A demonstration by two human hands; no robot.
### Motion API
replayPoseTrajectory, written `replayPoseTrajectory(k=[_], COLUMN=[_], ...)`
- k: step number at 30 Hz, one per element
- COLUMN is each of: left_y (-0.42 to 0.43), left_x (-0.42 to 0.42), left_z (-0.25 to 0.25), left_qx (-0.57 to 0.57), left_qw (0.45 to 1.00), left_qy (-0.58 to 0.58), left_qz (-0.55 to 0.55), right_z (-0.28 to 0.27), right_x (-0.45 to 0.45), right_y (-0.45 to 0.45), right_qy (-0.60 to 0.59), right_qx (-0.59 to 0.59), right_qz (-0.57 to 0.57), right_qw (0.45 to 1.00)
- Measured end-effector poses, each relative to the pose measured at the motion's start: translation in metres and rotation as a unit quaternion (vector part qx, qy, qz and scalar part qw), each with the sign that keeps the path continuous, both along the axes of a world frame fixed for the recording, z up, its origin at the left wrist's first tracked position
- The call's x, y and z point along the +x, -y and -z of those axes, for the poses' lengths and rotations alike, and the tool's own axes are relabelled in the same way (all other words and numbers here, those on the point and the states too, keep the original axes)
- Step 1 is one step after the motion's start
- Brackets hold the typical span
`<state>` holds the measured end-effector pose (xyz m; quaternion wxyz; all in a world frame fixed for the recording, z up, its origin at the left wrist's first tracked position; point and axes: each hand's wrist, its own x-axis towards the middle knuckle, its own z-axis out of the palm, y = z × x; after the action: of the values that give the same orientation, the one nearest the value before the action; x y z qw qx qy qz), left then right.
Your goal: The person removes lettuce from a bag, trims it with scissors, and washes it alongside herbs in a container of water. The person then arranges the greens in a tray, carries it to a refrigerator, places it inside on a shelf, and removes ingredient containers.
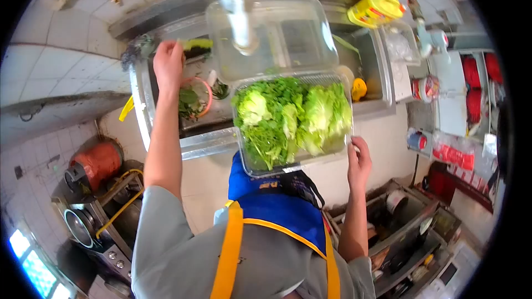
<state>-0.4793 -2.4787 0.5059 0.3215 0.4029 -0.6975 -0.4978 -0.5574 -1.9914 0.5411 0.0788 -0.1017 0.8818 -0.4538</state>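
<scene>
A clear plastic container (250,167) full of leafy greens sits at the sink's front edge, in front of my body. Lettuce (320,113) fills its right part, and finer leafy herbs (271,144) lie on the left. My right hand (359,161) grips the container's front right corner, fingers partly hidden. Over the left basin, my left hand (168,62) is closed beside a yellow-green strip (197,44); what its curled fingers hold cannot be made out. Below that hand, a pink ring-shaped rim (210,99) surrounds dark green leaves (190,99).
Behind the greens, a second clear container (307,14) spans the sink divider under a white tap (238,11). A yellow jug (377,9) stands at the back right. The right basin (372,72) holds a yellow object (359,88). A red gas cylinder (98,165) is at left.
</scene>
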Motion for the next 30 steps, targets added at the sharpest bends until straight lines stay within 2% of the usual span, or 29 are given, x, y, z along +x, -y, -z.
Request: replayPoseTrajectory(k=[1, 3, 4, 5, 6, 9, 13, 17, 19, 20, 23, 26, 30], left_y=[-0.011, -0.035, -0.039, -0.045, -0.07, -0.077, -0.092, -0.136, -0.166, -0.186, -0.247, -0.324, -0.379], left_x=[-0.019, -0.059, -0.077, -0.091, -0.095, -0.113, -0.104, -0.083, -0.066, -0.059, -0.038, -0.027, -0.009], left_z=[-0.01, 0.018, 0.051, 0.075, 0.044, 0.07, 0.058, -0.006, -0.03, -0.045, -0.052, -0.033, -0.011], left_qx=[0.032, -0.039, -0.175, -0.309, -0.313, -0.281, -0.3, -0.283, -0.294, -0.285, -0.263, -0.259, -0.295], left_qw=[0.998, 0.989, 0.961, 0.91, 0.873, 0.834, 0.817, 0.881, 0.912, 0.92, 0.938, 0.934, 0.909], left_qy=[0.028, 0.091, 0.161, 0.225, 0.302, 0.411, 0.419, 0.298, 0.193, 0.178, 0.082, 0.053, 0.025], left_qz=[0.051, 0.113, 0.14, 0.162, 0.223, 0.239, 0.261, 0.235, 0.209, 0.2, 0.209, 0.241, 0.293], right_z=[-0.001, 0.001, 0.003, 0.004, 0.007, 0.008, 0.004, 0.019, 0.023, 0.021, 0.006, -0.006, 0.015], right_x=[-0.003, -0.005, -0.006, -0.006, -0.007, -0.01, -0.013, -0.03, -0.041, -0.047, -0.061, -0.069, -0.068], right_y=[0.002, 0.001, -0.001, -0.005, -0.009, -0.006, 0.023, 0.027, 0.022, 0.018, 0.002, -0.019, -0.056], right_qy=[0.01, -0.01, -0.021, -0.049, -0.076, -0.173, -0.263, -0.278, -0.305, -0.313, -0.341, -0.37, -0.35], right_qx=[-0.014, -0.028, -0.037, -0.016, 0.004, 0.074, 0.147, 0.166, 0.137, 0.116, 0.051, 0.01, 0.091], right_qz=[0.006, 0.003, -0.001, -0.016, -0.036, -0.118, -0.2, -0.257, -0.247, -0.242, -0.223, -0.229, -0.322], right_qw=[1.0, 1.0, 0.999, 0.999, 0.996, 0.975, 0.932, 0.911, 0.91, 0.911, 0.912, 0.9, 0.875])
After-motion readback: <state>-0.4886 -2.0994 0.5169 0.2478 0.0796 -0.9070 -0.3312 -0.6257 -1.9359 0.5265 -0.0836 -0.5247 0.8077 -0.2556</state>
